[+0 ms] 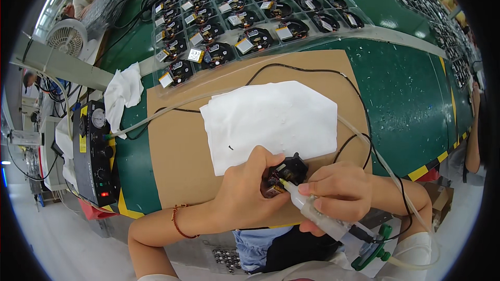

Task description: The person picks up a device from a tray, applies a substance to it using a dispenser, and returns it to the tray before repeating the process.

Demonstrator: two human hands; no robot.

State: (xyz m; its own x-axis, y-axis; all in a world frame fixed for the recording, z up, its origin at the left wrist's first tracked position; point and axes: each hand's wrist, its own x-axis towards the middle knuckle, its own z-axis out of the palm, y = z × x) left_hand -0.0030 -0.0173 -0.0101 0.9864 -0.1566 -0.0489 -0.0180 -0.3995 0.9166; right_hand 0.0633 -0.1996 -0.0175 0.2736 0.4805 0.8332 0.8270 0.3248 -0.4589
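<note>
My left hand (249, 190) is closed around a small black electronic assembly (292, 168), its thumb and fingers gripping the left side. Part of the assembly is hidden by the fingers. In my right hand (341, 190) is a dispensing syringe (324, 220), a translucent white barrel with a green fitting at its back end. Its yellowish tip meets or nearly meets the inside of the assembly; I cannot tell which. Just beyond both hands lies a folded white cloth (273, 119) with a small dark mark, spread over a brown cardboard sheet (179, 166).
At the back stands a clear compartment tray (229, 36) of similar black assemblies with silver battery packs. A black dispenser controller (94, 151) with a gauge sits left. A hose (140, 123) and black cable (359, 99) cross the cardboard. A crumpled cloth (123, 93) and fan (66, 39) are farther left.
</note>
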